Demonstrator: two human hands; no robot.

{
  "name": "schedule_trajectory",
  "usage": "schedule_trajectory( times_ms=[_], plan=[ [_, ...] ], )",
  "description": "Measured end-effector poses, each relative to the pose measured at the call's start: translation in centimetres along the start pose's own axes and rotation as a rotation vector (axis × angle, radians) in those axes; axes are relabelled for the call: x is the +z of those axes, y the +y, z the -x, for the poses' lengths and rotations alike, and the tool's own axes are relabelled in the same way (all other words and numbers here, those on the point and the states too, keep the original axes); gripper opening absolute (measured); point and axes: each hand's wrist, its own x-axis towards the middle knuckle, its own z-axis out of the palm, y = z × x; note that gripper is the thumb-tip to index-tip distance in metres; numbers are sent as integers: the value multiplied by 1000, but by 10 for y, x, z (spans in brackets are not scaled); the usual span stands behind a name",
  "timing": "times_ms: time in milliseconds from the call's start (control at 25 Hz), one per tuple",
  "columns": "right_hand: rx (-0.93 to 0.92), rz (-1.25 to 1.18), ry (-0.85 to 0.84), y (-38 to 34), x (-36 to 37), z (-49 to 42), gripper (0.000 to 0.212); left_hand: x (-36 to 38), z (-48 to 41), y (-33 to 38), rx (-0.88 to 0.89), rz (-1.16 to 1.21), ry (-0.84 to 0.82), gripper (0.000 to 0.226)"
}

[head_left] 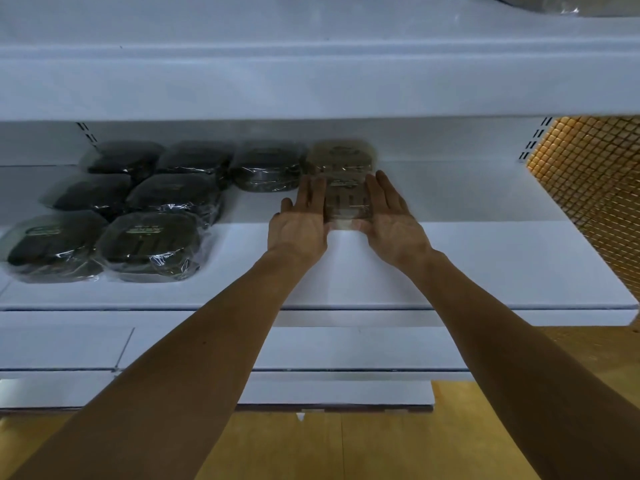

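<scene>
Wrapped tan pack [346, 202] lies on the shelf [450, 265] between my hands, long axis running away from me. Left hand [299, 223] and right hand [391, 223] are spread, straight fingers flat against its sides, equally near.

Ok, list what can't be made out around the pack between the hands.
Head view:
Label on the held tan pack: motion blur.
Its side edges: covered by the left hand and right hand.
Wrapped item on the top shelf: cut off by the upper edge.
Labels on the dark packs: too dim.
</scene>
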Motion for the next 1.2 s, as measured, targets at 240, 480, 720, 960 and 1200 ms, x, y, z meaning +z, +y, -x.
schedule_trajectory(
  times_ms=[240, 480, 720, 960, 1200],
  plan=[
    [89, -138, -70, -8, -12, 16, 103, 3, 30, 1, -119, 216, -38, 98],
    [162, -108, -79, -11, -14, 59, 97, -11, 64, -1, -126, 230, -84, 83],
    [132, 1, -265, -29, -42, 100, 87, -34, 109, -11, -9, 128, -164, 80],
    [20, 111, -261, -68, -84, 127, 82, -82, 132, -3, 118, 156, -57, 79],
    [-95, 138, -121, -106, -141, 143, 75, -139, 141, 6, 292, 210, 147, 68]
  ],
)
